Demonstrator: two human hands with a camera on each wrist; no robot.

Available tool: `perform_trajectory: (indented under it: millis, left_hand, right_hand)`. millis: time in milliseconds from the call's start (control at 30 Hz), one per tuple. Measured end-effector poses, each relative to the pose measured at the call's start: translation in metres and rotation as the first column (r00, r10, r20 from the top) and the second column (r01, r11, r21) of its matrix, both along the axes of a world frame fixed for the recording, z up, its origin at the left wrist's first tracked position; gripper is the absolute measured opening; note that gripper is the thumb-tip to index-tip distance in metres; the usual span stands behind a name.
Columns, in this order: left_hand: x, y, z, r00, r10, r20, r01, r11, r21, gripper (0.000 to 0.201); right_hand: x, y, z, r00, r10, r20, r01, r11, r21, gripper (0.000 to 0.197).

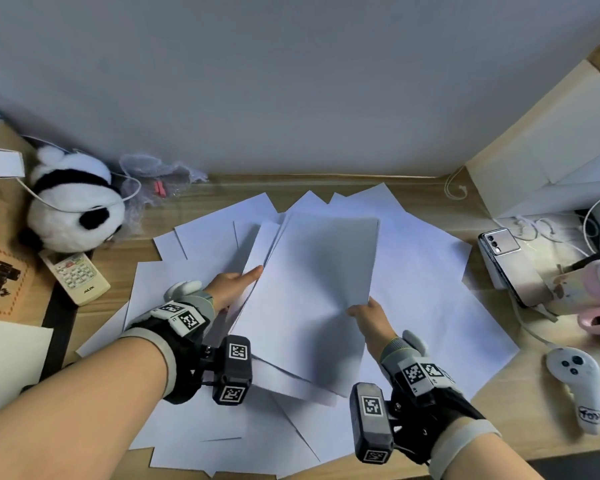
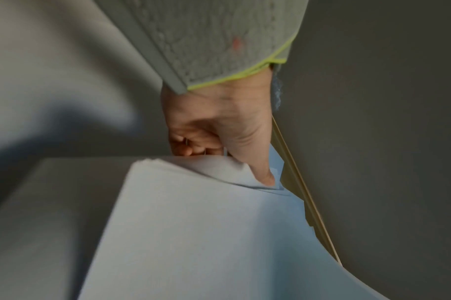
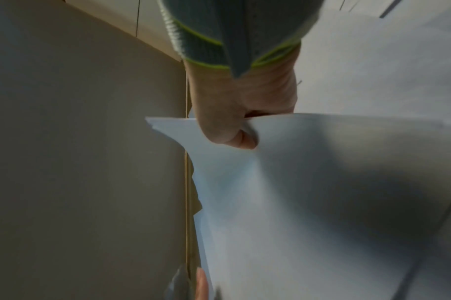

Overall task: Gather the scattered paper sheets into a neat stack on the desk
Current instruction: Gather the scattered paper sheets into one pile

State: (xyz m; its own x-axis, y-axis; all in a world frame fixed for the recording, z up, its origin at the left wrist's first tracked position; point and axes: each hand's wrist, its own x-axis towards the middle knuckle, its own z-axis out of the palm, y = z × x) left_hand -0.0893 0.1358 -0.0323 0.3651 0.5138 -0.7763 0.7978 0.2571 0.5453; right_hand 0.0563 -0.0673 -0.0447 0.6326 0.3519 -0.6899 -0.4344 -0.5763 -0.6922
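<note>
While both hands work over the desk, this is how things stand:

Held bundle: a sheaf of plain white paper sheets (image 1: 312, 292) is lifted off the desk and tilted, its far edge higher, above the scattered ones.
Left hand: the left hand (image 1: 231, 287) grips the bundle's left edge; in the left wrist view the thumb (image 2: 255, 162) presses on top while the other fingers curl beneath.
Right hand: the right hand (image 1: 369, 318) pinches the bundle's near right corner, thumb (image 3: 234, 134) on top, the paper buckling slightly around it.
Loose sheets: many more white sheets (image 1: 430, 271) lie fanned and overlapping across the light wooden desk (image 1: 520, 410), under and around the bundle.
Left side: a black-and-white plush panda (image 1: 71, 202) sits near the wall, a cream remote control (image 1: 75, 277) just in front of it, brown cardboard boxes (image 1: 0, 265) beside both.
Right side: a pale smartphone (image 1: 510, 268) rests tilted near the papers' right edge; a white handheld controller (image 1: 577, 382) lies on the desk nearer the front.
</note>
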Motion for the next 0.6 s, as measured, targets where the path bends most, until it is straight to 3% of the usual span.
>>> perform_trajectory:
  millis: [100,167,267,333,433,533,600]
  left_hand:
    - [-0.003,-0.006,-0.008,0.999,-0.039,-0.025,0.037,0.996,-0.084,0.123]
    - [-0.005,-0.014,-0.028,0.999,-0.031,-0.018,0.029,0.994,-0.109,0.132]
    - [-0.011,-0.027,-0.062,0.999,0.004,-0.034,-0.009,0.991,-0.134,0.106]
    - [-0.012,-0.045,-0.038,0.996,-0.006,-0.094,-0.006,0.992,-0.123,0.093]
    - [-0.019,-0.061,-0.032,0.972,-0.013,-0.233,0.004,0.999,-0.041,0.054]
    - [-0.027,-0.064,-0.032,0.959,0.134,-0.251,-0.138,0.99,0.001,0.05]
    - [-0.031,-0.067,-0.028,0.943,0.191,-0.273,-0.194,0.981,0.015,0.053]
  right_hand:
    - [0.009,-0.005,0.008,1.0,-0.001,-0.018,0.0,1.0,-0.028,0.006]
    - [0.013,-0.008,0.013,0.998,0.045,-0.043,-0.045,0.999,-0.005,0.011]
    - [0.02,-0.014,0.01,0.99,0.142,-0.017,-0.143,0.989,-0.044,0.008]
    - [0.027,-0.021,0.002,0.982,0.172,0.077,-0.159,0.976,-0.15,0.019]
    - [0.035,-0.031,-0.004,0.975,0.15,0.161,-0.103,0.957,-0.27,0.028]
    - [0.039,-0.035,-0.004,0.986,0.154,0.063,-0.13,0.951,-0.281,0.025]
    - [0.039,-0.037,-0.003,0.986,0.137,-0.094,-0.158,0.949,-0.272,0.023]
